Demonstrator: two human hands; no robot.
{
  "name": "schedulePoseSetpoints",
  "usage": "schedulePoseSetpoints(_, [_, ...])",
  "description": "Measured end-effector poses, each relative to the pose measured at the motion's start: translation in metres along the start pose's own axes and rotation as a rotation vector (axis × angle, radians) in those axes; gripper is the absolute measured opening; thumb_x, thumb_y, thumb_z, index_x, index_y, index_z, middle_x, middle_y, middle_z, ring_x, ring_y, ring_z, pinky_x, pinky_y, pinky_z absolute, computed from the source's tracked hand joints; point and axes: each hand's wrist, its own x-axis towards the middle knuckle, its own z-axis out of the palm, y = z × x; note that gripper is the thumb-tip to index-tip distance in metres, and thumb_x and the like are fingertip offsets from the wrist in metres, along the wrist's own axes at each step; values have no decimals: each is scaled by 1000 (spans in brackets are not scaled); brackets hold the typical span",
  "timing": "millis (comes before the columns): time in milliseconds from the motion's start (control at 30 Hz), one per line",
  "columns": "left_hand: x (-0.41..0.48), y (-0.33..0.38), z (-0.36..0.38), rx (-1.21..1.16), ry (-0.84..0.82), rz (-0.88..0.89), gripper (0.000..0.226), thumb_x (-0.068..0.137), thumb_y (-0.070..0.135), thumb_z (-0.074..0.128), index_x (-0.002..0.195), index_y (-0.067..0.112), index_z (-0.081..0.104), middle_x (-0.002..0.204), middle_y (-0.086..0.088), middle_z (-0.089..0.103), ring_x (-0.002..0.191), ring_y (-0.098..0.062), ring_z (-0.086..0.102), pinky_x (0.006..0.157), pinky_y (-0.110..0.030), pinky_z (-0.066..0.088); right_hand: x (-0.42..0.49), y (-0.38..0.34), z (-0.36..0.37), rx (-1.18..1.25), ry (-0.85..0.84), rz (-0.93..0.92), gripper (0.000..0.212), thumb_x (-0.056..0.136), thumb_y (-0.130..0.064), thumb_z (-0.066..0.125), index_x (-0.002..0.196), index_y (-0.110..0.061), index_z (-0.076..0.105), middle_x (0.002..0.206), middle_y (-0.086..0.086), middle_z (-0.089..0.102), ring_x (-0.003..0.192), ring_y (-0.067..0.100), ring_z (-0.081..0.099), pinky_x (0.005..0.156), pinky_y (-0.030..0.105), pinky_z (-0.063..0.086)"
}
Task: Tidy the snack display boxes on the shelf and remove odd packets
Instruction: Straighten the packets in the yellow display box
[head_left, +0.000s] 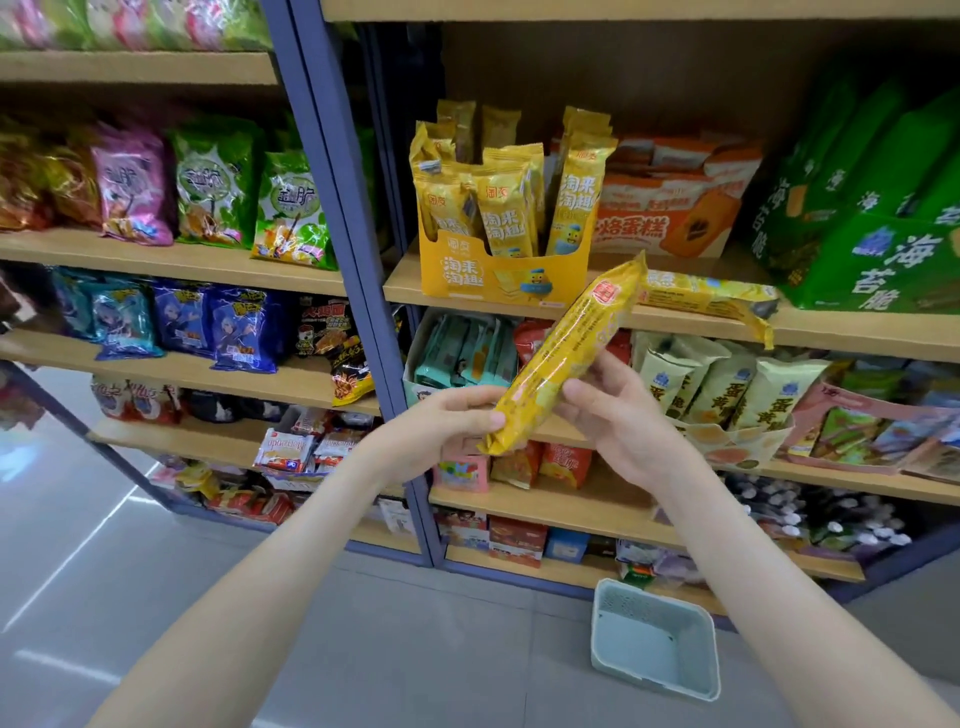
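Probably light, crinkly and slippery, the yellow packet suits its present hold: left hand pinching the lower end, right hand gripping mid-body.

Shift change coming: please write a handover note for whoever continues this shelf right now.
Left hand grips the lower end of a long yellow packet; right hand holds its middle. Yellow display box on the shelf holds upright packets, uneven. Second packet lies flat right of it. Basket on the floor. Done: unclear. Left: sort both loose packets, straighten the box.
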Motion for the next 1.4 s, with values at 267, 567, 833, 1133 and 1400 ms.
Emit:
schedulePoseSetpoints(267, [26,78,-38,559,611,568,22,93,37,55,110,27,63,112,14,66,108,-3,60,94,-25,46,53,-66,21,-209,545,-558,46,72,-26,83,108,-21,54,106,-5,68,107,14,64,103,40,47])
schedulePoseSetpoints(567, [102,127,-113,1380,786,990,71,86,65,51,136,15,54,140,-10,51,133,-24,42,116,-48,23,140,-108,21,-644,683,-956,38,90,-3,63,95,-41,62,95,-28,66,99,-12,59,93,10,41])
schedulePoseSetpoints(833, [137,135,-128,1481,620,1153,69,88,70,43,129,18,62,109,-1,70,113,-22,61,110,-46,33,190,-101,4,-888,549,-491,24,96,-14,57,119,-11,51,103,-16,61,94,-18,55,83,1,38])
schedulePoseSetpoints(1133, [139,138,-131,1455,543,1251,65,83,68,55,116,14,69,103,2,70,100,-16,62,108,-40,35,198,-115,2,-1548,362,-237,13,103,-36,32,111,-27,37,92,-14,45,96,10,40,99,33,27])
schedulePoseSetpoints(1400, [139,143,-132,1491,515,1227,64,85,66,55,118,13,69,103,1,70,97,-15,63,108,-36,36,205,-108,-7,-1299,328,-472,52,99,-48,40,146,-34,21,145,-17,36,130,-2,34,108,19,30])
